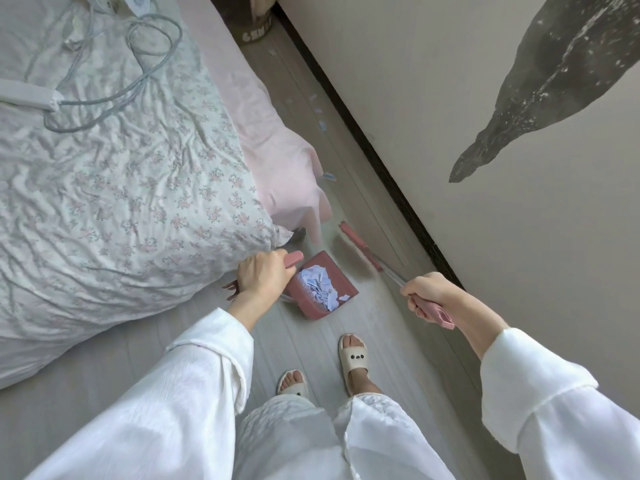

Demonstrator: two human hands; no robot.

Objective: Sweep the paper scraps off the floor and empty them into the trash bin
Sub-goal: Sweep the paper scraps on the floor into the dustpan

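So from the head cam, looking down at a narrow strip of floor between the bed at 9 o'clock and the wall at 2 o'clock. Left hand is curled tight around the pink handle of the dustpan, which sits on the floor dead centre, just beside the bed corner. The pan has a heap of white and pale blue paper scraps in it. Right hand is gripping the broom handle at around 4 o'clock, brush head on the floor just past the dustpan at 1 o'clock. More loose scraps are strung along the baseboard toward 12. A dark bin stands at the far end, top of frame. Sandalled feet are at 6, well apart from the pan
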